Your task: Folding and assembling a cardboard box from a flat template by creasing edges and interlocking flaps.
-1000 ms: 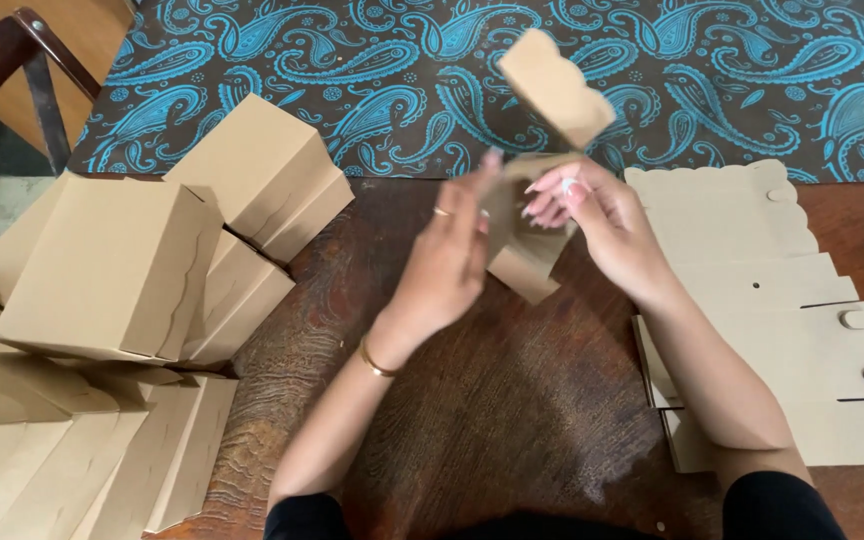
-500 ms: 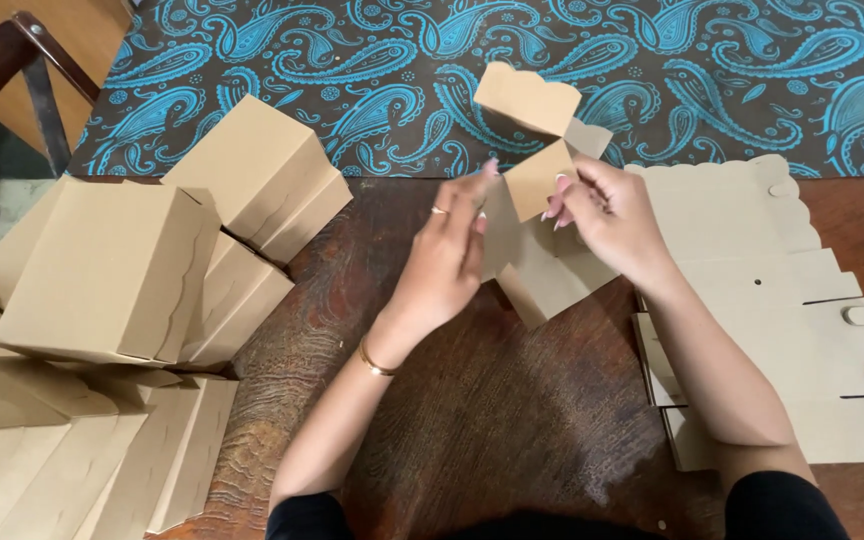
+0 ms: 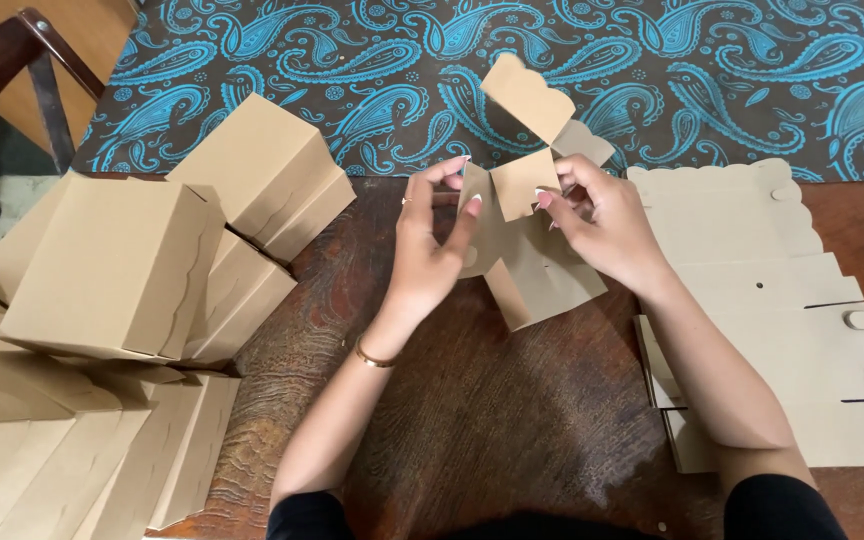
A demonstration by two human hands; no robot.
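Above the dark wooden table (image 3: 472, 420), between finished boxes (image 3: 112, 265) and flat blanks (image 3: 752, 300), a half-folded cardboard box blank (image 3: 537, 270) is gripped by left hand (image 3: 430, 245) and right hand (image 3: 597, 225); flaps are best creased squarely along scored lines.

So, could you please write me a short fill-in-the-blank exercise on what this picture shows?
1. Both hands, left hand and right hand, hold a half-folded cardboard ____ above the wooden table.
2. The finished boxes are piled on the person's ____ side.
3. The flat blanks lie stacked on the person's ____ side.
4. The left wrist wears a thin gold ____.

Missing words: box; left; right; bracelet
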